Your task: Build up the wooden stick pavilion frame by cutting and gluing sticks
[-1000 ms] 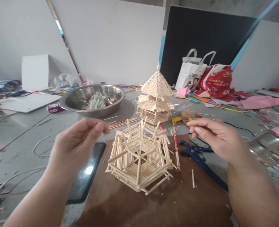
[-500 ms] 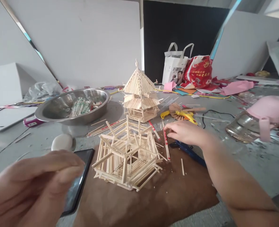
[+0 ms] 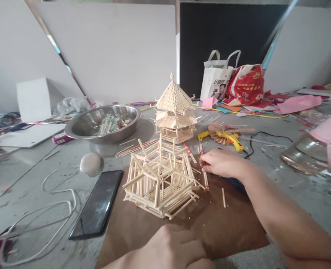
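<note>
A six-sided frame of thin wooden sticks (image 3: 161,183), open on top with several upright posts, stands on a brown sheet (image 3: 143,239). Behind it is a stick-built pavilion model (image 3: 175,112) with a tiered, pointed roof. My right hand (image 3: 220,163) reaches down right of the frame, fingers bent together over a red-and-white strip (image 3: 206,180); what they pinch, if anything, is hidden. Under that wrist shows part of a dark blue tool (image 3: 236,183). My left hand (image 3: 172,250) is curled in front of the frame, low over the sheet, its fingertips hidden.
Left lie a phone (image 3: 98,205), a white cable (image 3: 72,201), a round white object (image 3: 90,163) and a steel basin (image 3: 78,129) with wrapped sticks. A yellow glue gun (image 3: 229,138) and a pink-lidded clear jug (image 3: 302,153) are right. Bags (image 3: 245,84) stand behind.
My left hand has moved right, from over the phone to in front of the stick frame. My right hand has shifted slightly down, covering more of the blue tool. The view has turned left.
</note>
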`<state>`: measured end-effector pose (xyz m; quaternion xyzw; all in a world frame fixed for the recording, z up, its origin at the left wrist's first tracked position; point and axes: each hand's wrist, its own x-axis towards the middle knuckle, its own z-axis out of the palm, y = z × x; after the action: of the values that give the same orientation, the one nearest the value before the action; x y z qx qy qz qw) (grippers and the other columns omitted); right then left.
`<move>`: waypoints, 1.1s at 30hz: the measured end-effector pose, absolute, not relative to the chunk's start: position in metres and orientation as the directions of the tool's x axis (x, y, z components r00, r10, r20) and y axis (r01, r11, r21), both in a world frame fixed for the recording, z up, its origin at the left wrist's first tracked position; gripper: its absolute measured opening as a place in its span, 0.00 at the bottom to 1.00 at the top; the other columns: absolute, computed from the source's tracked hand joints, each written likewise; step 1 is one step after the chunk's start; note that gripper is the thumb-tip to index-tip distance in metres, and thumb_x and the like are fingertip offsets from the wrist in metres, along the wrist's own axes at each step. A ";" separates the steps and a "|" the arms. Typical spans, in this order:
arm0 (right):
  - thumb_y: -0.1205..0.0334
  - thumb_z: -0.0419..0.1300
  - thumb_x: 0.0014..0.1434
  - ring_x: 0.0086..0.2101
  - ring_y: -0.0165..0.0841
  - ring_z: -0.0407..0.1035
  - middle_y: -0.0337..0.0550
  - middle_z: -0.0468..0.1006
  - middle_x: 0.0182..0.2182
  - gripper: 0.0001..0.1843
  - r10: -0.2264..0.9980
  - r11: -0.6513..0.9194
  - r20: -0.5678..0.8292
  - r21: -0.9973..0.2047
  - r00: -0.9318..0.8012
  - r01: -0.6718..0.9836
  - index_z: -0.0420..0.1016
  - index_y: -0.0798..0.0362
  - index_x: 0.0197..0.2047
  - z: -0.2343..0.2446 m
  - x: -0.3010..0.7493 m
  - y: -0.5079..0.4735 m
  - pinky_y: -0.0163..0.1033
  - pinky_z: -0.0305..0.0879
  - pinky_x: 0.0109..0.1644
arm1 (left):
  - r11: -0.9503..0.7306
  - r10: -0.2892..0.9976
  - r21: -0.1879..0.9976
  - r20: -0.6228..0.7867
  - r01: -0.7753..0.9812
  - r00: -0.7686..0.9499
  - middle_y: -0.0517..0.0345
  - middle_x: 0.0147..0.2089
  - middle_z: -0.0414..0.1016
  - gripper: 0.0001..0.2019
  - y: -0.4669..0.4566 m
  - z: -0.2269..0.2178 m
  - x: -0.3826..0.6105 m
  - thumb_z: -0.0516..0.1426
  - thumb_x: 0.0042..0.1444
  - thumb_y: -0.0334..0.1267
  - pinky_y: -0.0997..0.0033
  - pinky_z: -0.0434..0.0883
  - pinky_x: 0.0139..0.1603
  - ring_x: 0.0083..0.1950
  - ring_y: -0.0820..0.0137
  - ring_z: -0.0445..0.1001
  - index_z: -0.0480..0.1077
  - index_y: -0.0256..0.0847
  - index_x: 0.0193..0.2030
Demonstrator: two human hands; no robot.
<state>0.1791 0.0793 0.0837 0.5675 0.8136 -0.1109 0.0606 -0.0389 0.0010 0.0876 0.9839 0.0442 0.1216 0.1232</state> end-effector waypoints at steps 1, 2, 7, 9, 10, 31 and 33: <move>0.59 0.52 0.51 0.34 0.34 0.67 0.42 0.75 0.33 0.09 0.907 0.325 -0.248 -0.105 -0.341 0.940 0.71 0.51 0.32 0.083 0.177 0.079 0.34 0.52 0.29 | -0.969 0.118 0.239 0.230 0.061 0.966 0.59 0.26 0.69 0.07 0.000 0.087 -0.038 0.51 0.56 0.28 0.77 0.63 0.26 0.27 0.75 0.65 0.64 0.36 0.27; 0.59 0.52 0.51 0.33 0.34 0.67 0.42 0.75 0.32 0.09 0.904 0.318 -0.272 -0.094 -0.331 0.943 0.71 0.51 0.32 0.082 0.175 0.079 0.34 0.52 0.29 | -0.971 0.121 0.229 0.230 0.067 0.966 0.59 0.25 0.69 0.06 -0.001 0.085 -0.038 0.52 0.55 0.28 0.76 0.63 0.26 0.27 0.75 0.65 0.64 0.36 0.27; 0.60 0.53 0.50 0.35 0.36 0.69 0.45 0.76 0.32 0.11 0.883 0.306 -0.366 -0.026 -0.293 0.952 0.74 0.52 0.34 0.076 0.165 0.081 0.34 0.55 0.31 | -0.970 0.111 0.236 0.243 0.053 0.964 0.60 0.24 0.68 0.07 0.000 0.068 -0.038 0.53 0.54 0.30 0.76 0.62 0.25 0.25 0.75 0.64 0.63 0.36 0.26; 0.59 0.54 0.49 0.35 0.37 0.69 0.46 0.77 0.33 0.11 0.870 0.306 -0.402 -0.009 -0.284 0.952 0.75 0.53 0.33 0.071 0.161 0.083 0.35 0.56 0.31 | -0.975 0.067 0.220 0.252 0.010 0.965 0.60 0.23 0.67 0.09 0.003 0.062 -0.037 0.54 0.53 0.29 0.76 0.61 0.23 0.24 0.76 0.63 0.62 0.36 0.23; 0.59 0.54 0.49 0.35 0.37 0.70 0.47 0.77 0.33 0.12 0.865 0.304 -0.418 -0.001 -0.277 0.953 0.75 0.53 0.33 0.069 0.159 0.084 0.35 0.57 0.31 | -0.977 0.050 0.212 0.254 -0.006 0.966 0.60 0.23 0.67 0.10 0.005 0.059 -0.036 0.54 0.53 0.29 0.76 0.61 0.23 0.23 0.76 0.62 0.61 0.37 0.21; 0.63 0.55 0.47 0.38 0.40 0.71 0.52 0.77 0.36 0.12 0.826 0.291 -0.518 0.057 -0.221 0.955 0.76 0.56 0.34 0.064 0.136 0.085 0.38 0.63 0.37 | -0.974 0.065 0.225 0.199 0.020 0.978 0.59 0.24 0.68 0.08 0.006 0.058 -0.037 0.51 0.53 0.28 0.77 0.61 0.24 0.24 0.75 0.62 0.64 0.35 0.24; 0.63 0.55 0.47 0.38 0.40 0.71 0.52 0.77 0.36 0.13 0.827 0.299 -0.514 0.058 -0.228 0.953 0.75 0.56 0.35 0.063 0.136 0.085 0.38 0.63 0.36 | -0.976 0.062 0.218 0.211 0.015 0.976 0.59 0.23 0.68 0.08 0.006 0.057 -0.037 0.52 0.53 0.28 0.77 0.61 0.23 0.23 0.76 0.62 0.64 0.35 0.24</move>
<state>0.1362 0.0851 0.0627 0.5763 0.7719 -0.1356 0.2316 -0.0366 0.0058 0.0573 0.9880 0.0193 0.1088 0.1082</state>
